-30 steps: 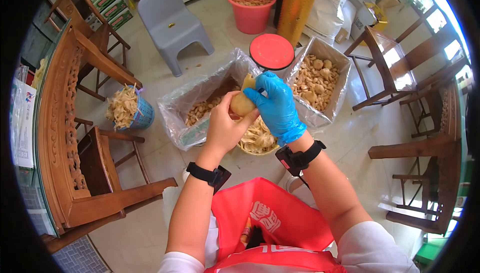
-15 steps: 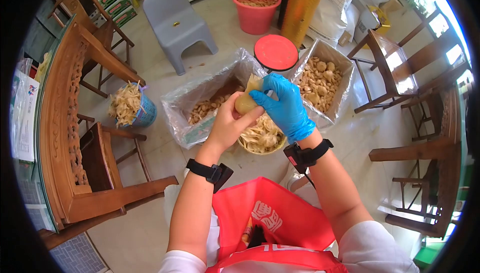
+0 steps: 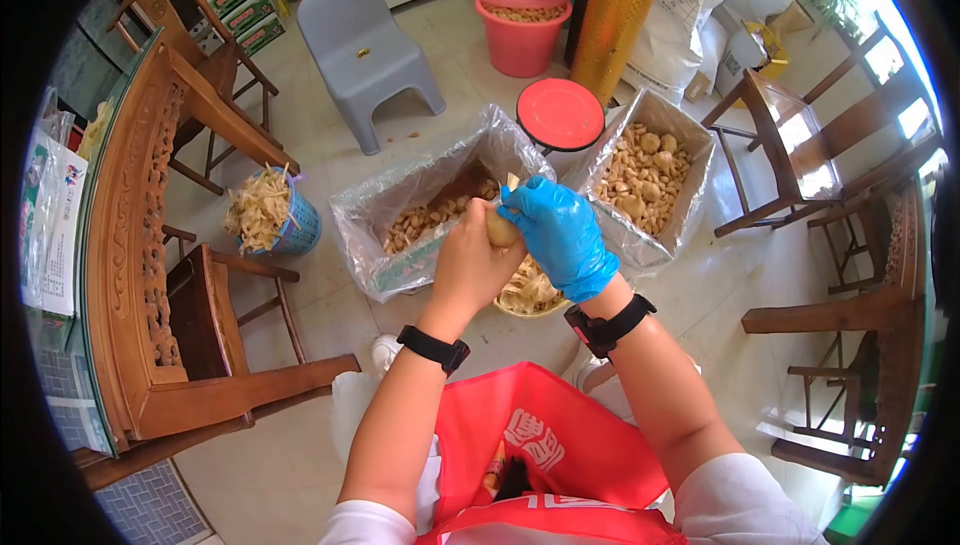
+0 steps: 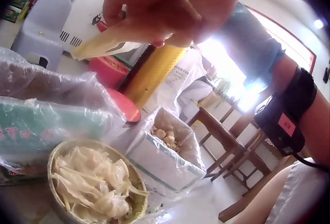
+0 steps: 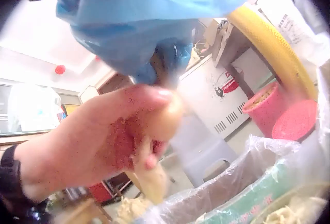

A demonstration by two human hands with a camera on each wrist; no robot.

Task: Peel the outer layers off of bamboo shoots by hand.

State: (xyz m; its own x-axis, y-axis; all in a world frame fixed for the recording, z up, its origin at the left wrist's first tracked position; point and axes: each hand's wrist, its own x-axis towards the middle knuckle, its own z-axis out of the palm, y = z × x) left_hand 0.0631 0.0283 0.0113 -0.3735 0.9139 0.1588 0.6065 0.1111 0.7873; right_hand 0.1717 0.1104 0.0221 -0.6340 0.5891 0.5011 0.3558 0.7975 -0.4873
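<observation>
My bare left hand (image 3: 468, 257) grips a pale tan garlic bulb (image 3: 502, 231), its fingers and thumb curled round the sides. In a blue glove, my right hand (image 3: 562, 240) curls its fingers against the top of the bulb, where a tip of skin sticks up. A long strip of papery skin (image 4: 103, 41) hangs off below the left hand in the left wrist view. Under both hands stands a round basket (image 4: 52, 175) heaped with garlic skins (image 4: 93, 183). The right fingertips are partly hidden behind the glove.
A plastic-lined box (image 3: 358, 213) with cloves stands left of the hands, another lined box (image 3: 692, 195) with cloves and bulbs right. Behind are a red-lidded tub (image 3: 560, 113), grey chair (image 3: 375, 65) and pink bucket (image 3: 520, 47). A blue basket (image 3: 303, 225) of skins sits left.
The left hand has turned, its back now facing up and covering more of the bulb. The right hand has closed in over the bulb's top, and the upright skin shows less.
</observation>
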